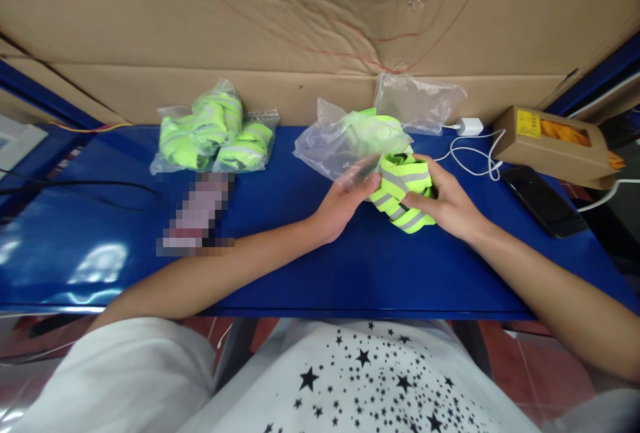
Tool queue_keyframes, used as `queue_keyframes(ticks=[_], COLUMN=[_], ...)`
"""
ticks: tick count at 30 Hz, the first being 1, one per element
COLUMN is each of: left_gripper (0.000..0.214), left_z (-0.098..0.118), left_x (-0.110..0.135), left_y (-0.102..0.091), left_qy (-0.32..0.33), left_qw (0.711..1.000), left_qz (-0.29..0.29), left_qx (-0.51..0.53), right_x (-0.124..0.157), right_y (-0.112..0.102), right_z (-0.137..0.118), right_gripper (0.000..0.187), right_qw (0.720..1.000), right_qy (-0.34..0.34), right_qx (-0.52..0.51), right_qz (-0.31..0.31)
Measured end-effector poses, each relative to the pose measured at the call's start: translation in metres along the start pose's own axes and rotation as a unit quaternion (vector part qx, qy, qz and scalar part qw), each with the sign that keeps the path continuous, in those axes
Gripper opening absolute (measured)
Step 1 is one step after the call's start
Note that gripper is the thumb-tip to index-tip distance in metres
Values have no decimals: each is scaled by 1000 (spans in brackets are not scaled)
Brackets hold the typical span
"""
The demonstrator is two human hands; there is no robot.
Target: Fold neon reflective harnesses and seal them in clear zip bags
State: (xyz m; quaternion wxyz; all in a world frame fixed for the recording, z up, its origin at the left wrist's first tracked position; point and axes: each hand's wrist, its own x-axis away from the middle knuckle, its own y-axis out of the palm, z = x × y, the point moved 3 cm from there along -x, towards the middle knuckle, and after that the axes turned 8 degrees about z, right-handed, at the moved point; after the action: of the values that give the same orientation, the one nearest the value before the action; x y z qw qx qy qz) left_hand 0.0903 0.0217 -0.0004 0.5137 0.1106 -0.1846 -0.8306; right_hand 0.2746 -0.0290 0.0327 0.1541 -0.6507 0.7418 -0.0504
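The strap bundle (409,190) partly hides the right grip (449,200).

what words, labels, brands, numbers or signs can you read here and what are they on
No text can be read.
Yellow rectangular label on the brown cardboard box: dark marks, too small to read.
Pixelated rectangular object on the blue table: unreadable.
Neon yellow-green strap bundle with grey bands: no lettering visible.
White fabric shirt: black stars only.

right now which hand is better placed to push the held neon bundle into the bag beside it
Probably the right hand: it grips the neon bundle from the right, thumb in front, while the clear bag partly covers the left hand.
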Motion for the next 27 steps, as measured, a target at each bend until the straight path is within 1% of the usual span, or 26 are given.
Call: queue_keyframes(ticks=[2,4,7,9,11,13,15,16,18,20,24,25,27], left_gripper=[63,68,72,68,62,57,54,54,54,55,55,56,55], left_z=[1,2,4,4,4,4,3,3,3,3,4,5,7], left_x=[0,0,0,-1,-1,-2,-2,-2,-2,-2,2,3,6], left_y=[0,1,3,4,4,3,2,2,2,3,6,7,9], left_qy=[0,-1,13,30,49,68,76,75,75,73,31,31,57], left_qw=[1000,1000,998,997,996,995,994,994,994,994,998,998,995], left_qz=[-6,-19,-46,-58,-61,-57,-55,-55,-59,-56,-36,-35,-31], left_qx=[-6,-15,-28,-35,-45,-51,-54,-56,-57,-55,-46,-49,-74], right_x=[-1,-1,0,2,5,8,9,9,8,7,4,4,4], right_y=[1,1,2,3,6,10,14,15,17,17,12,10,7], right_z=[1,2,3,2,1,2,4,5,8,7,1,-1,-4], right_gripper=[66,66,69,74,74,72,73,74,71,66,62,61,61], right_qw=[999,999,999,996,992,990,989,989,991,991,988,986,981], right_qy=[0,-7,-34,-59,-87,-106,-111,-110,-106,-99,-74,-72,-72], right_qx=[-12,-10,34,73,94,96,92,90,86,82,93,101,114], right_qz=[-32,-44,-12,11,12,-10,-37,-40,-18,27,97,112,137])
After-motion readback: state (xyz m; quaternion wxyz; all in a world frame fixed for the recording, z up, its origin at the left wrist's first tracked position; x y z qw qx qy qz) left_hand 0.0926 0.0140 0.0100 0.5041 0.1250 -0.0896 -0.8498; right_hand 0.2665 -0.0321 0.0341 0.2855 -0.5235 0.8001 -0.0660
